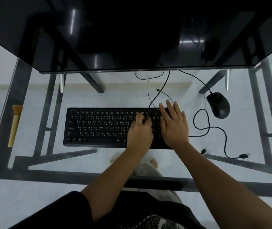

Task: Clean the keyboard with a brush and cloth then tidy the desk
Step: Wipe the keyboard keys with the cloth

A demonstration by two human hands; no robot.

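Well left lies your brush (15, 124), lengthwise toward you; left hand (140, 132) nearer, fingers (139, 119) curled, grip unclear; right hand (173, 126) flat.

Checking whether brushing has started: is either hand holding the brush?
No, the brush lies far off to the left, while the left hand and right hand both rest on the keyboard.

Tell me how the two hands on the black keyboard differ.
The left hand has curled fingers; the right hand lies flat with straight fingers. The left hand sits nearer the middle of the flat black plastic keyboard; the right hand covers its right end. Both rest on the keys.
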